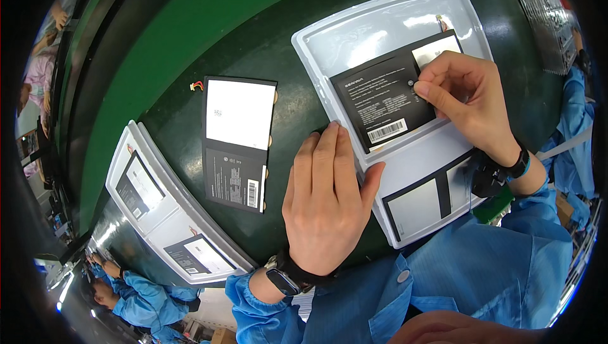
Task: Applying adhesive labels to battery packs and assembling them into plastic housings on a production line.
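Note:
A flat battery pack [379, 100], black with a printed label, a barcode and a white panel, lies in the upper part of a white plastic tray [315, 72]. My right hand [467, 94] is over this pack, thumb and forefinger pinched together at its middle; whatever is between the fingertips is too small to make out. My left hand [326, 195] lies flat, fingers stretched, its fingertips at the tray's left edge. In the tray's near compartment rests another flat pack [415, 208] with pale panels. A third battery pack [237, 113], white and black with a red-yellow wire connector, lies on the table to the left.
Stacked white trays [155, 220] holding two packs stand at the lower left of the dark green table [291, 2]. Clear plastic trays [546, 24] are piled at the far right. Co-workers in blue [149, 303] and pink [39, 81] clothing sit around.

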Demonstrator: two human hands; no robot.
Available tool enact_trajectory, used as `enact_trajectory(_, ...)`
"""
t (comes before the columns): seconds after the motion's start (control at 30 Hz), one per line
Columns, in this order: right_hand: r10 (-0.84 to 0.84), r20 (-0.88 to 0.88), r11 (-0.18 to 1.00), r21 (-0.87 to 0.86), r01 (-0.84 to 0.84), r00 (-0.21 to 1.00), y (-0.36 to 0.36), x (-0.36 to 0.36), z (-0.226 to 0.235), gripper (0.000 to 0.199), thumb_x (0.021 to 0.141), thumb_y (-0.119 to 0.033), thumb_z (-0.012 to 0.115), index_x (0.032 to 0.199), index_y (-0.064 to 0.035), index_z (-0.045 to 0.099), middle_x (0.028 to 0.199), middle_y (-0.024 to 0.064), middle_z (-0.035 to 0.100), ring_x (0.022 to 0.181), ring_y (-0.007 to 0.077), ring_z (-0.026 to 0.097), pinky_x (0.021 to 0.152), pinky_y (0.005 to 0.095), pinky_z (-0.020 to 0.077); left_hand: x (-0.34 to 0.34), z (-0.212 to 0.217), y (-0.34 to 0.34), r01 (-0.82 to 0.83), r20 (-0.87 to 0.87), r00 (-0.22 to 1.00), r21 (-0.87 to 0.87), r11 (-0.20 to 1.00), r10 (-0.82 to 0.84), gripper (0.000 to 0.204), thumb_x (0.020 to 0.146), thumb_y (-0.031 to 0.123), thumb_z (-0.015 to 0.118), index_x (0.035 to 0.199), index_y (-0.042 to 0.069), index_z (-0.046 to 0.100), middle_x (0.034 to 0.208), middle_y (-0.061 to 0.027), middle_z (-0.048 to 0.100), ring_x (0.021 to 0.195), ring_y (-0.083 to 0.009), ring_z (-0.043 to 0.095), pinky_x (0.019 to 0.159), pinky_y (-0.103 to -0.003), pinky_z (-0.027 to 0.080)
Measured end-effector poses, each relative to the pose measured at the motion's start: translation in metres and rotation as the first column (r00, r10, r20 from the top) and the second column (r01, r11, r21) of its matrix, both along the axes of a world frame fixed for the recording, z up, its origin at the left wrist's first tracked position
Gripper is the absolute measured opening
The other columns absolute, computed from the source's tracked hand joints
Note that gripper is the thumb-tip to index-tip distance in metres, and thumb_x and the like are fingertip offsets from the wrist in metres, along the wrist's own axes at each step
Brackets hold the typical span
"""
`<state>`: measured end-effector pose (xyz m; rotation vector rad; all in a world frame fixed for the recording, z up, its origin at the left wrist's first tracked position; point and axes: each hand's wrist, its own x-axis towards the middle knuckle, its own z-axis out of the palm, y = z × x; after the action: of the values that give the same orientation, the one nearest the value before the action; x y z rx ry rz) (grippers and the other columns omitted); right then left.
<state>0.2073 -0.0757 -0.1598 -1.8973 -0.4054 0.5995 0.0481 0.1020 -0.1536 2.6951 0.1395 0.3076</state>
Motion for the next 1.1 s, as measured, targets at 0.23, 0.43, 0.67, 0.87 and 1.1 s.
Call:
enact_trajectory(0.23,0.017,0.028,1.000,-0.001,-0.017,0.999,0.0000,-0.0006,0.0005,0.008,0.092,-0.005,0.075,0.090,0.0003,0.069,0.074,-0.0022,0.066,0.059,-0.0002,0.052,0.053,0.0179,0.0387,-0.0005,0.0014,-0.0011,-0.015,-0.007,1.000,-0.014,1.000,0.015,0.058,0.074,0.017,0.089,0.120,-0.008,0.064,0.121,-0.0178,0.066,0.104,-0.0351,0.064,0.087,-0.041,0.056)
enact_trajectory(0.43,0.006,0.049,1.000,0.003,-0.006,0.999,-0.0003,-0.0011,-0.0026,0.008,0.091,-0.005,0.076,0.090,0.0004,0.070,0.074,-0.0024,0.066,0.060,-0.0006,0.052,0.053,0.0178,0.0382,0.0023,0.0030,-0.0007,-0.011,-0.035,0.999,-0.013,1.000,0.011,0.062,0.075,0.018,0.088,0.127,-0.006,0.063,0.136,-0.0182,0.062,0.103,-0.0342,0.064,0.087,-0.041,0.055)
enact_trajectory(0.67,0.006,0.078,1.000,0.007,-0.006,0.997,-0.0001,-0.0011,-0.0039,0.008,0.091,-0.005,0.076,0.088,-0.0002,0.070,0.071,-0.0034,0.065,0.058,-0.0008,0.051,0.051,0.0178,0.0370,0.0013,0.0050,-0.0004,0.077,-0.108,0.992,0.124,0.989,-0.063,0.057,0.077,0.019,0.086,0.129,0.002,0.068,0.147,-0.0103,0.058,0.104,-0.0329,0.061,0.088,-0.039,0.056)
enact_trajectory(0.87,-0.003,0.083,1.000,0.019,0.001,0.997,0.0003,-0.0024,-0.0044,0.008,0.091,-0.005,0.076,0.088,-0.0006,0.070,0.069,-0.0036,0.063,0.058,-0.0008,0.051,0.051,0.0179,0.0367,-0.0011,0.0028,0.0022,0.120,-0.092,0.990,0.169,0.978,-0.105,0.038,0.085,0.023,0.079,0.118,0.005,0.074,0.148,-0.0152,0.057,0.105,-0.0324,0.063,0.080,-0.036,0.055)
enact_trajectory(1.1,-0.005,0.102,1.000,0.008,0.004,0.995,-0.0023,-0.0021,-0.0078,0.009,0.090,-0.007,0.077,0.087,-0.0007,0.071,0.069,-0.0043,0.062,0.057,-0.0011,0.050,0.050,0.0181,0.0363,-0.0014,-0.0010,0.0014,0.182,-0.042,0.983,0.133,0.974,-0.178,0.029,0.087,0.017,0.077,0.110,0.000,0.073,0.140,-0.0182,0.062,0.103,-0.0318,0.064,0.080,-0.037,0.054)
